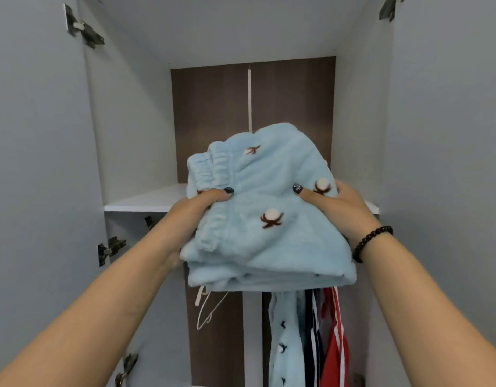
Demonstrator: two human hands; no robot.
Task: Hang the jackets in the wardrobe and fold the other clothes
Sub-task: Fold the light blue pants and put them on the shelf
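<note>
A folded light-blue fleece garment (pixel 266 213) with cotton-flower embroidery and an elastic waistband is held up at the level of the wardrobe's upper shelf (pixel 146 202). My left hand (pixel 196 208) grips its left edge, thumb on top. On the right edge my right hand (pixel 344 208) grips it the same way, a dark bead bracelet on that wrist. The far end of the garment lies over the shelf; the near end hangs off its front. Below, jackets (pixel 311 339) hang in the wardrobe: a light-blue fleece one, dark striped ones and a red one.
Both grey wardrobe doors (pixel 40 163) stand open at the sides, with metal hinges (pixel 111 248) on the left one. The wardrobe's back panel (pixel 213 121) is brown. Bare white hangers (pixel 207 311) hang below the shelf, left of the jackets.
</note>
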